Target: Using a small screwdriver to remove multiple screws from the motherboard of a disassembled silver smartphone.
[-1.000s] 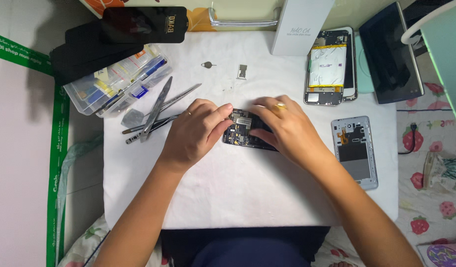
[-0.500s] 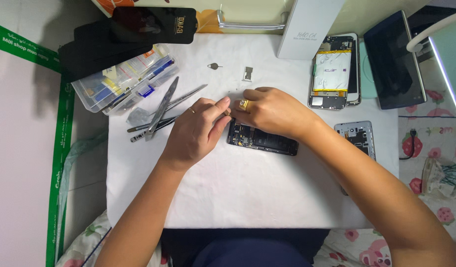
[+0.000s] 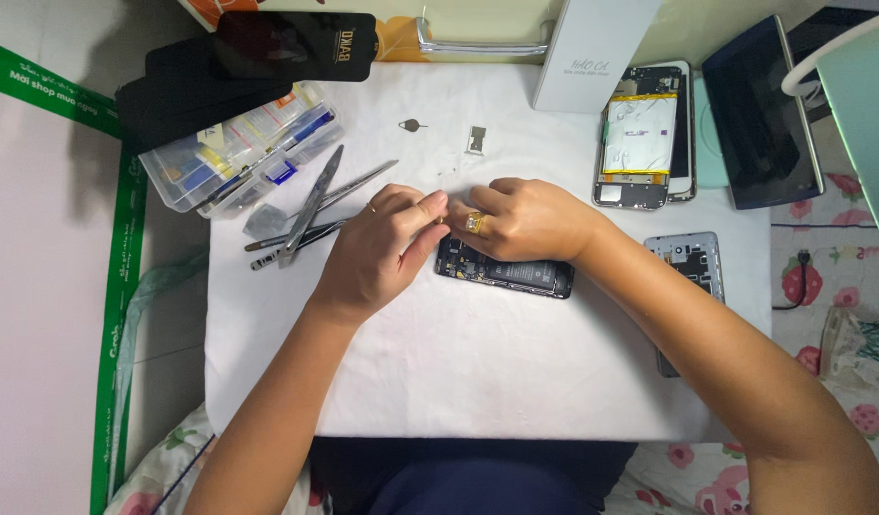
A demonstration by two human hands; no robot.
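both hands have closed in together at the upper left end of the opened black smartphone (image 3: 516, 275), which lies flat on the white work mat (image 3: 458, 381). half a second ago the right hand covered more of the phone body; now most of its dark interior shows below and to the right of the fingers, so the work has narrowed to that one corner.

left hand (image 3: 377, 248): fingers curled, thumb and forefinger pinched together at the phone's top left edge. whether they grip a small part or tool cannot be told; nothing shows between them. right hand (image 3: 520, 219): fingers bent, fingertips meeting the left hand's, a gold ring on one finger; the palm hides the phone's upper edge. grasp likewise cannot be told.

surroundings: just left of the left fingers lie metal tweezers and pry tools (image 3: 310, 205), fanned out, near but not touching the hand. beyond them a clear parts box (image 3: 239, 153) with dark phone packaging above it. above the fingertips, apart, a sim eject pin (image 3: 411, 125) and a small sim tray (image 3: 475, 139). right of the right hand, a second opened phone with yellow-taped battery (image 3: 644, 138), a dark tablet (image 3: 764, 110), and a grey back cover (image 3: 692, 267) partly under the right forearm.

obstruction: none between fingers and phone; the hands themselves mask the point of contact.
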